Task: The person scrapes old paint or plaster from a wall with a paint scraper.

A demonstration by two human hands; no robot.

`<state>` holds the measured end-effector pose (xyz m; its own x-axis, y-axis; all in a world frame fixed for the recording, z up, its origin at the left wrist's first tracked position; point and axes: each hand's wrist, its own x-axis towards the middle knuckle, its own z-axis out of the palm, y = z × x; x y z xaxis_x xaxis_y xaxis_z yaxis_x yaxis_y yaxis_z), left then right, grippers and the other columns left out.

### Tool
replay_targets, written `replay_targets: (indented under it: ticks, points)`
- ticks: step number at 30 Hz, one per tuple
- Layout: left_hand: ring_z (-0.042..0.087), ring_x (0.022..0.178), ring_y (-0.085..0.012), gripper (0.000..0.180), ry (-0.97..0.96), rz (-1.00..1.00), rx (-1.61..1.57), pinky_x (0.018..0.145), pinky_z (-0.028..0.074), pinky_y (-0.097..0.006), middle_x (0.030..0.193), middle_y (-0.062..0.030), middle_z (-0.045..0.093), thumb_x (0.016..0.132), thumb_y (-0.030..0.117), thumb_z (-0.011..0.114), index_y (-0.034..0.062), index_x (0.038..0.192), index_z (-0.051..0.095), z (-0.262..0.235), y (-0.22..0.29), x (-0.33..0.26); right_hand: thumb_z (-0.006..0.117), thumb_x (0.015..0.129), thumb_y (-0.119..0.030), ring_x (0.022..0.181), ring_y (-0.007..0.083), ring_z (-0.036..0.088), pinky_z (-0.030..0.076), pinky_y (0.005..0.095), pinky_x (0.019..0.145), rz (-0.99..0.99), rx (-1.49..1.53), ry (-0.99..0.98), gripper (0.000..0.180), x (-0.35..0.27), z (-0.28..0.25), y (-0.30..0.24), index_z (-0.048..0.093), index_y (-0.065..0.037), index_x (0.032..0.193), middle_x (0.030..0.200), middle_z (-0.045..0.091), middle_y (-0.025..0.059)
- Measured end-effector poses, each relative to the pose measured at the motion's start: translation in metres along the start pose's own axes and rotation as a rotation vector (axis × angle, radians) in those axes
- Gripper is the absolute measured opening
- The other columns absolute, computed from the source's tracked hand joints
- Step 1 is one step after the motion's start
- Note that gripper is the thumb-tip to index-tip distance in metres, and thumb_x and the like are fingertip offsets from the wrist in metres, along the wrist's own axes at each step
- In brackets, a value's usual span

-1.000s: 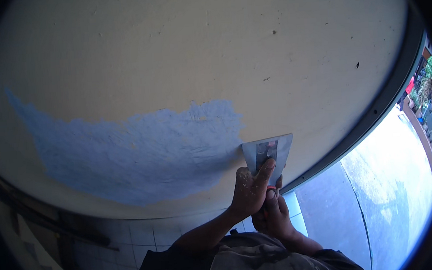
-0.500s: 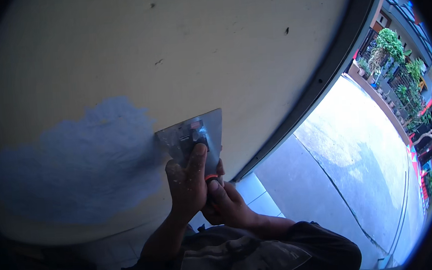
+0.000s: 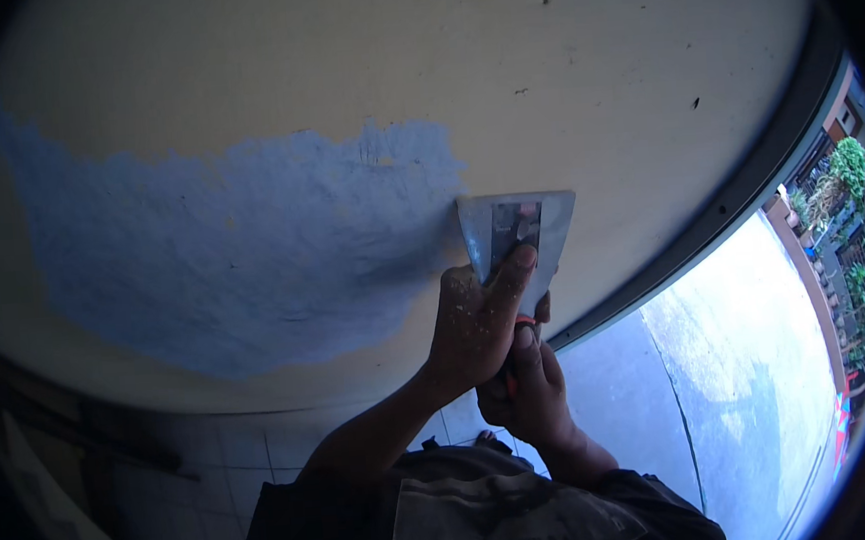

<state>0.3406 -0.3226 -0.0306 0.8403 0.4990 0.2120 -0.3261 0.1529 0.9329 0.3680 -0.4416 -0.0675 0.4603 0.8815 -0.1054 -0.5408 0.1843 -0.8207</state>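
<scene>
A wide metal putty knife [image 3: 553, 229] with a red and black handle is held by both my hands in front of the wall. My left hand [image 3: 471, 319] is closed on the lower blade, thumb laid along its face; pale specks dot the back of this hand. Just below, my right hand [image 3: 538, 391] wraps around the handle. Left of the blade, a bluish-grey patch of filler [image 3: 240, 243] spreads over the cream wall [image 3: 338, 71]. The blade's upper left corner is next to the patch's right end; whether it touches the wall I cannot tell.
A dark frame edge [image 3: 691, 230] bounds the wall on the right. Beyond it lie sunlit concrete paving [image 3: 724, 350] and potted plants [image 3: 849, 169]. Pale floor tiles [image 3: 244, 449] lie below, with a dark bar [image 3: 114, 443] at lower left.
My hands and the putty knife appear farther right in the view, and the blade is turned more upright. The view has shifted, showing more of the patch. Both hands keep their hold.
</scene>
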Motion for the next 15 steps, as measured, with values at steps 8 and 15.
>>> replay_targets:
  ticks: [8,15]
  points:
    - [0.06,0.055,-0.0126,0.043,0.052,0.003,0.011,0.052,0.046,-0.025,0.063,-0.0077,0.061,0.095,0.036,0.051,-0.0027,0.081,0.061,-0.001,-0.031,0.0,0.036,0.098,-0.046,0.04,0.0094,0.037,0.028,0.0229,0.035,0.069,0.036,0.139,0.039,-0.002,-0.014,0.022,0.045,-0.008,0.091,0.06,0.042,0.0014]
    - [0.06,0.052,-0.0139,0.042,-0.012,0.064,0.001,0.05,0.045,-0.026,0.06,-0.0063,0.06,0.095,0.035,0.05,-0.0011,0.075,0.059,-0.002,0.0,0.005,0.034,0.099,-0.045,0.04,0.0096,0.037,0.028,0.0226,0.035,-0.063,-0.06,0.049,0.039,0.002,0.011,-0.003,0.044,-0.008,0.089,0.059,0.041,0.0021]
